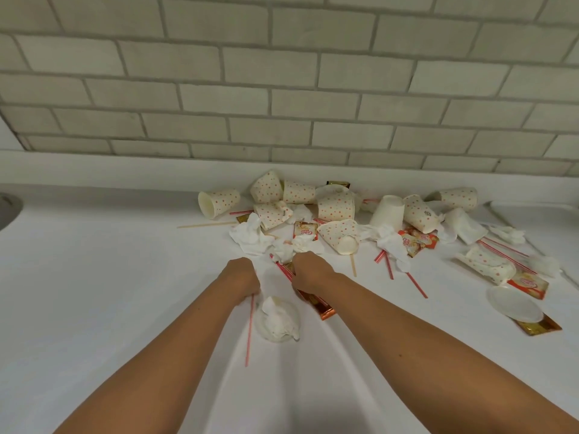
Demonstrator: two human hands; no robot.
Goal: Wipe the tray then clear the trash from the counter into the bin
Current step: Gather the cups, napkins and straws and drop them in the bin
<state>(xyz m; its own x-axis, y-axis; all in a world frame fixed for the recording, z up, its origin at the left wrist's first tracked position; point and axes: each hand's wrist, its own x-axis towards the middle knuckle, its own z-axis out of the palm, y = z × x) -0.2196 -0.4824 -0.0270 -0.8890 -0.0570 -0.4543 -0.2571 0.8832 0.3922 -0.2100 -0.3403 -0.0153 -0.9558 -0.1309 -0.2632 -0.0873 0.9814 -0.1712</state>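
Note:
Trash covers the white counter (109,277): several dotted paper cups (336,205), crumpled tissues (249,234), red-striped straws (416,285), orange and brown sachets (528,285) and plastic lids (515,303). My left hand (242,275) is curled in a fist at the near edge of the pile, gripping the top of a red-striped straw (249,330) that points toward me. My right hand (308,274) is curled over a brown sachet (321,308) and another striped straw (282,267), gripping them against the counter. Between my forearms, a clear lid (266,330) holds a crumpled tissue. My fingers are hidden behind my knuckles.
A tiled wall (282,89) rises behind the counter. A sink rim (7,208) shows at the far left edge. A white raised rim (532,208), perhaps a tray, sits at the far right behind the cups. Wooden stirrers (206,225) lie among the trash.

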